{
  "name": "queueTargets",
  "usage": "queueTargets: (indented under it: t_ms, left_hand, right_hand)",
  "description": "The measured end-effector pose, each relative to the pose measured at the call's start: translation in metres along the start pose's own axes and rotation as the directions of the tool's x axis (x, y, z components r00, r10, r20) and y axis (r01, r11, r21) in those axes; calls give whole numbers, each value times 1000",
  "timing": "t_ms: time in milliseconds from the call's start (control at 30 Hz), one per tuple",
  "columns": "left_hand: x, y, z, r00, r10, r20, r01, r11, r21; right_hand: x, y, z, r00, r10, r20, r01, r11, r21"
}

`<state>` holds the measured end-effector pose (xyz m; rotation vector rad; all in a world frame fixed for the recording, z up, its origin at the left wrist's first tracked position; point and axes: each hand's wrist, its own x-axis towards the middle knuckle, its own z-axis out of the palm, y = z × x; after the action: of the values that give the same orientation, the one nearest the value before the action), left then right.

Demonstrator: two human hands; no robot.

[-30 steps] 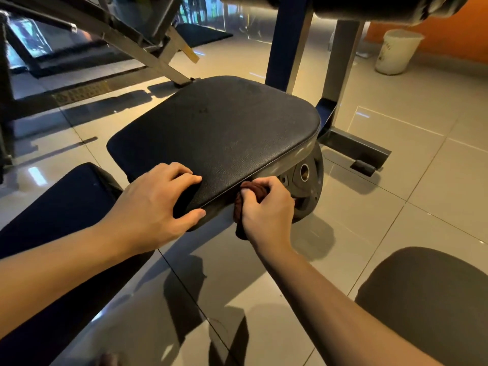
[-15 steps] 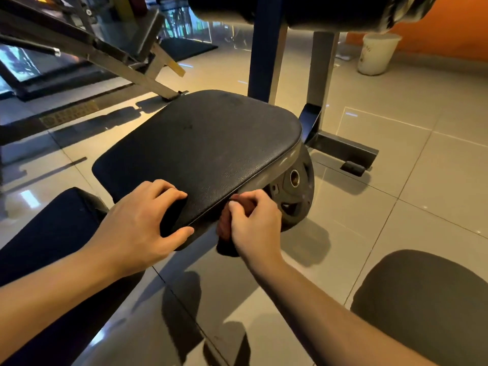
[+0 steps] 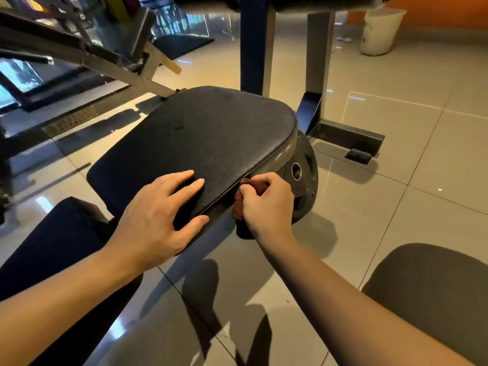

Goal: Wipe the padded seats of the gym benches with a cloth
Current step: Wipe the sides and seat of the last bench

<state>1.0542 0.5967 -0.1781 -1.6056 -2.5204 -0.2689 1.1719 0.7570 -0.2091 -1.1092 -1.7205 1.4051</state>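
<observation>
A black padded seat [image 3: 211,138] of a gym bench fills the middle of the view. My left hand [image 3: 158,217] grips its near corner, fingers on top and thumb against the front edge. My right hand [image 3: 266,204] clutches a bunched reddish-brown cloth [image 3: 239,204] and presses it to the seat's near right side edge. Most of the cloth is hidden inside the fist; a dark end hangs below the hand.
A black weight plate [image 3: 303,180] sits under the seat's right side. Blue and grey frame uprights [image 3: 253,48] rise behind, with a foot bar [image 3: 348,136] on the tiled floor. Another dark pad [image 3: 52,247] lies lower left, a round one [image 3: 435,294] lower right. A white bucket [image 3: 380,30] stands far right.
My right hand with the cloth has slid a little along the seat's side edge. My left hand keeps its grip on the corner. The view has shifted slightly.
</observation>
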Motion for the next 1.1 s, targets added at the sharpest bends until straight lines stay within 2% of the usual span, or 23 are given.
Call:
queueTargets:
  t_ms: [133,300,400,433,500,600,767,900,1033,1100]
  left_hand:
    - [4,6,3,1000,13,9,-13,1000,2]
    - [7,7,1,1000,-13,25,13,1000,2]
    - [7,5,-1,998,-4,57,4,1000,5]
    - [7,4,-1,998,-3,68,3,1000,7]
    - [6,5,0,997,-9,73,8,1000,15]
    - [6,10,2,999,-36,30,35,999,29]
    - [8,13,5,999,-43,1,43,999,5]
    - [6,10,6,1000,-31,4,31,999,11]
    - [8,9,6,1000,-19,8,19,1000,6]
    - [7,10,5,1000,-29,12,28,1000,5]
  right_hand:
    - [-5,4,4,998,46,-44,-43,998,55]
    - [-19,6,13,996,86,12,-87,993,79]
    - [15,6,6,973,183,-138,-161,974,157]
    - [23,6,2,968,204,-147,-179,970,167]
    - [17,5,1,978,173,-117,-158,980,122]
    - [-10,4,3,999,36,15,-36,999,21]
    - [31,7,-14,984,133,-116,-130,991,37]
    - [8,6,-1,998,57,-6,-57,998,41]
    - [17,6,-2,992,98,-83,-92,993,76]
    - [13,5,-1,991,114,-70,-108,991,84]
